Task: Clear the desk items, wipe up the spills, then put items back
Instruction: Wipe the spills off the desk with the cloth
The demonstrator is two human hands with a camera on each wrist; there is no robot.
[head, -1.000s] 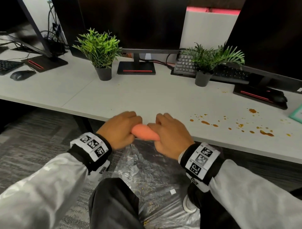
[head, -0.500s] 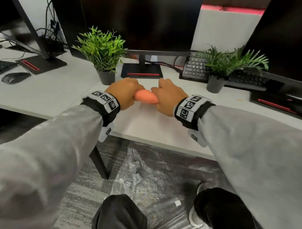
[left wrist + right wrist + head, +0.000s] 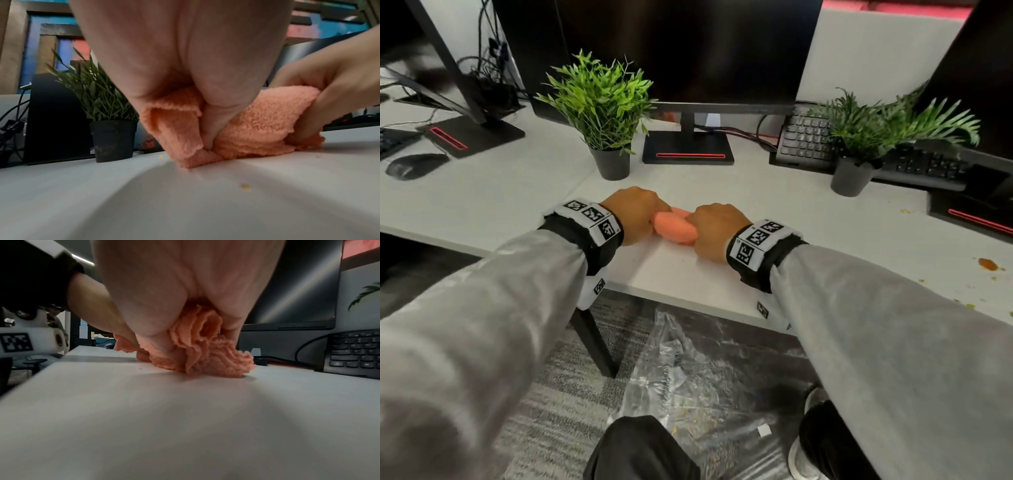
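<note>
1. The left hand [image 3: 635,214] has its fingers curled round the left end of an orange cloth [image 3: 674,229]; the left wrist view shows that end bunched under the palm and pressed onto the white desk [image 3: 524,192].
2. The right hand [image 3: 717,229] grips the right end of the same cloth, fingers curled round it; the right wrist view shows folded layers squeezed out below the palm, touching the desk.
3. The cloth lies rolled between the 2 hands, near the desk's near edge, in front of the middle monitor [image 3: 688,51].
4. A potted plant [image 3: 602,113] stands just beyond the left hand; a 2nd potted plant [image 3: 859,144] stands far right, in front of a keyboard [image 3: 808,142].
5. Orange-brown spills [image 3: 988,263] mark the desk well to the right of the hands; a small yellowish speck [image 3: 245,187] lies on the desk near the cloth.
6. A clear plastic bag [image 3: 681,377] lies on the floor below the desk edge; a mouse [image 3: 416,165] sits far left.
</note>
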